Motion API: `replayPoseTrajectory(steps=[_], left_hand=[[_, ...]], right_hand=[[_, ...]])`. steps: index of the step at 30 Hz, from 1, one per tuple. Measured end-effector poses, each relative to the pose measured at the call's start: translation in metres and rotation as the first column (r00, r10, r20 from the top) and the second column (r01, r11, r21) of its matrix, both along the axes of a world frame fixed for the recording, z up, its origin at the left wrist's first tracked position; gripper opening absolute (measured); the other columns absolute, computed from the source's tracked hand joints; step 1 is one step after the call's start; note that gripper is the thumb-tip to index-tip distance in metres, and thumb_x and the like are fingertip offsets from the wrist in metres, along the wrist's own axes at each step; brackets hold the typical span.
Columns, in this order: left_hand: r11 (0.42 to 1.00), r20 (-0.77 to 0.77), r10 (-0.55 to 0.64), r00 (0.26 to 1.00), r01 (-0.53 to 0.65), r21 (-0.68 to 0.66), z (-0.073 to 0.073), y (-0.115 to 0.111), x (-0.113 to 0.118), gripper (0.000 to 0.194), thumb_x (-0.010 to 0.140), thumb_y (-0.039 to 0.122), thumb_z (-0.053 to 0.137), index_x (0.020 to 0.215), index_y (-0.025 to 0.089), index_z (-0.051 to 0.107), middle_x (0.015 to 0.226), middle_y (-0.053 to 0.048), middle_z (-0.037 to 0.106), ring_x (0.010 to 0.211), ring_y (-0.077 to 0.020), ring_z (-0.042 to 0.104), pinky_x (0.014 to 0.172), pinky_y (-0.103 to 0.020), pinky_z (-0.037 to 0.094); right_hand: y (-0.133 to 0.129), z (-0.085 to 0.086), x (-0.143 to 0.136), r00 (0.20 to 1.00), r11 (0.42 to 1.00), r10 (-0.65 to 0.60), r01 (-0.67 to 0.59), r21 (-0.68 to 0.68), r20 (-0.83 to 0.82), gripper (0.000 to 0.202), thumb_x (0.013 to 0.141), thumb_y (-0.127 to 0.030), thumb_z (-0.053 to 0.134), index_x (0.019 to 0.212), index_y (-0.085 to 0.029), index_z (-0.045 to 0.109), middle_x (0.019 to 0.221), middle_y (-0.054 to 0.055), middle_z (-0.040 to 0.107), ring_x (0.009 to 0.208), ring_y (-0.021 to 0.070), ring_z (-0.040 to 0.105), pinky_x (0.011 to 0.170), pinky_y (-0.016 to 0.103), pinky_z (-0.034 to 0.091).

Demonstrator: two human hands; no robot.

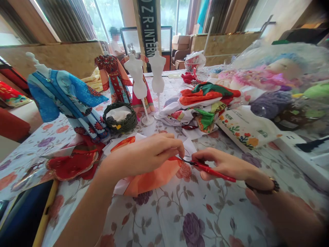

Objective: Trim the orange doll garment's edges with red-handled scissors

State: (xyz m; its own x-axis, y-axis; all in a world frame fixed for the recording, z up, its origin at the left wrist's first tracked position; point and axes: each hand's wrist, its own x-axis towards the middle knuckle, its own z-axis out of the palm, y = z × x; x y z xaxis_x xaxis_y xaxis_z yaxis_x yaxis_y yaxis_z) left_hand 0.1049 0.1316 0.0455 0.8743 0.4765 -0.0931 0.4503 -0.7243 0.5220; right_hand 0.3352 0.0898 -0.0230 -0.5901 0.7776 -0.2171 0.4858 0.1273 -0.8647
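My right hand (226, 163) is closed around small red-handled snips (209, 169), their dark blades pointing left. The blade tips are close to the fingertips of my left hand (147, 151). Those fingers are pinched together at the edge of an orange and white cloth piece (156, 178); whether a thread is between them is too small to tell. The cloth lies under my left hand and partly behind it. A folded red garment (75, 161) with gold trim rests left of my left forearm.
A doll-size blue robe (74, 89) stands on a form at left, near a dark woven basket (120, 117). Two white mannequins (136, 73) stand behind my hands. Beyond my right hand are piled fabrics (205, 99), a flowered packet (249, 128) and bagged dolls. A yellow-edged tablet (28, 212) lies front left.
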Motion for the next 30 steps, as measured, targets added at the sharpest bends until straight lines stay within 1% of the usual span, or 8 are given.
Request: replayPoseTrajectory(steps=[6,9,12,14,17,21,26,30], left_hand=[[0.997,-0.008,-0.026,1.000,0.026,-0.073,0.004,0.000,-0.004,0.026,0.096,0.018,0.037,0.098,0.018,0.062,0.095,-0.003,0.061,0.089,-0.0136,0.054,0.079,-0.025,0.041],[0.996,0.030,-0.040,0.999,0.042,-0.080,0.006,0.001,-0.005,0.020,0.094,0.024,0.045,0.098,0.018,0.064,0.093,-0.001,0.062,0.086,-0.0127,0.055,0.077,-0.023,0.041],[0.996,0.100,-0.025,0.995,0.033,-0.079,0.006,0.003,-0.003,0.016,0.085,0.031,0.061,0.095,0.019,0.066,0.089,0.002,0.061,0.082,-0.0108,0.055,0.073,-0.021,0.041],[0.997,0.145,0.000,0.989,0.011,-0.072,0.005,0.005,0.000,0.017,0.081,0.033,0.067,0.089,0.019,0.067,0.086,0.003,0.058,0.078,-0.0097,0.054,0.071,-0.021,0.040],[0.996,0.209,0.026,0.978,-0.007,-0.087,0.002,0.007,0.002,0.012,0.080,0.029,0.068,0.082,0.017,0.067,0.083,0.003,0.056,0.075,-0.0084,0.052,0.070,-0.021,0.040],[0.989,0.259,0.023,0.966,0.016,-0.147,0.001,0.010,0.002,0.007,0.080,0.024,0.068,0.081,0.017,0.069,0.081,0.002,0.056,0.074,-0.0081,0.053,0.070,-0.020,0.042],[0.988,0.279,0.007,0.960,0.036,-0.151,0.002,0.011,0.000,0.006,0.077,0.023,0.071,0.079,0.018,0.071,0.075,0.003,0.053,0.071,-0.0078,0.050,0.068,-0.020,0.041],[0.989,0.289,0.033,0.957,0.010,-0.148,0.000,0.011,0.000,0.010,0.073,0.026,0.075,0.078,0.018,0.072,0.073,0.003,0.054,0.070,-0.0087,0.050,0.067,-0.022,0.042]], right_hand=[[-0.003,0.000,0.002,0.992,0.990,0.058,-0.071,-0.121,-0.113,0.047,0.077,-0.063,0.059,0.066,-0.019,0.045,0.064,-0.004,0.036,0.057,0.0119,0.032,0.050,0.027,0.024],[-0.007,0.000,0.003,0.983,0.991,-0.008,-0.016,-0.130,-0.182,0.049,0.073,-0.067,0.061,0.067,-0.019,0.052,0.065,-0.003,0.039,0.058,0.0121,0.035,0.049,0.026,0.026],[-0.011,0.000,0.002,0.971,0.988,-0.086,0.055,-0.144,-0.223,0.053,0.070,-0.071,0.061,0.068,-0.019,0.054,0.067,-0.002,0.041,0.059,0.0125,0.036,0.050,0.026,0.026],[-0.011,0.001,0.001,0.967,0.984,-0.064,0.021,-0.174,-0.246,0.055,0.070,-0.074,0.058,0.071,-0.019,0.055,0.068,-0.001,0.041,0.060,0.0126,0.035,0.051,0.027,0.025],[-0.009,0.002,0.000,0.967,0.976,0.023,-0.076,-0.205,-0.252,0.058,0.071,-0.076,0.055,0.074,-0.018,0.055,0.068,-0.002,0.039,0.059,0.0120,0.032,0.052,0.028,0.024],[-0.008,0.004,-0.003,0.956,0.971,0.079,-0.138,-0.195,-0.281,0.059,0.074,-0.076,0.051,0.075,-0.017,0.055,0.067,-0.002,0.037,0.057,0.0111,0.029,0.051,0.028,0.023],[-0.015,0.004,-0.007,0.957,0.983,0.009,-0.062,-0.175,-0.290,0.059,0.073,-0.074,0.054,0.083,-0.016,0.060,0.070,-0.001,0.045,0.059,0.0111,0.037,0.050,0.025,0.029],[-0.018,0.002,-0.009,0.958,0.987,-0.084,0.042,-0.154,-0.273,0.061,0.069,-0.077,0.055,0.075,-0.017,0.059,0.067,-0.001,0.045,0.059,0.0119,0.039,0.052,0.026,0.031]])
